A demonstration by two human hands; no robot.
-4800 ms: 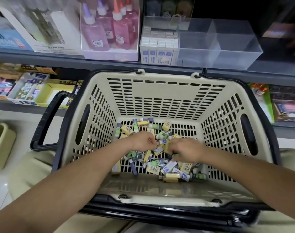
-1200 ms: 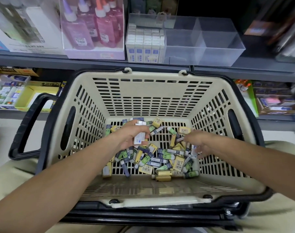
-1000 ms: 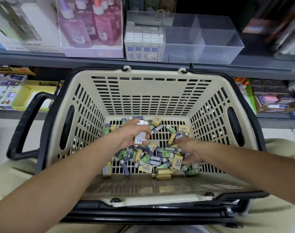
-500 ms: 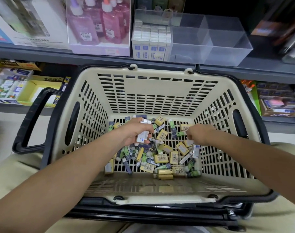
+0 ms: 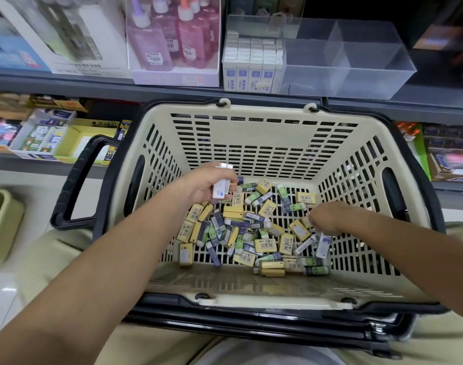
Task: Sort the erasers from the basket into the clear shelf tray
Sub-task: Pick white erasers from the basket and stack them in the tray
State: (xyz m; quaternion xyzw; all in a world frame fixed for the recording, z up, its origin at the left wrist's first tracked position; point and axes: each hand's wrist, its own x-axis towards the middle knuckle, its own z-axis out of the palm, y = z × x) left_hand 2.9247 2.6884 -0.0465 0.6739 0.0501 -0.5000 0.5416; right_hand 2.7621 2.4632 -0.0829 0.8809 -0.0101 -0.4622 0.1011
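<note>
Gripping white erasers, the left hand hung above the basket's far left. The right hand dipped into the loose erasers on the basket floor, fingers curled; whether they held one was unclear. The tray sat on the far shelf.

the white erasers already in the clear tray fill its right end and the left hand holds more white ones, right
No: the head view shows the white erasers at the left end of the clear tray. The left hand does hold more white ones.
</note>
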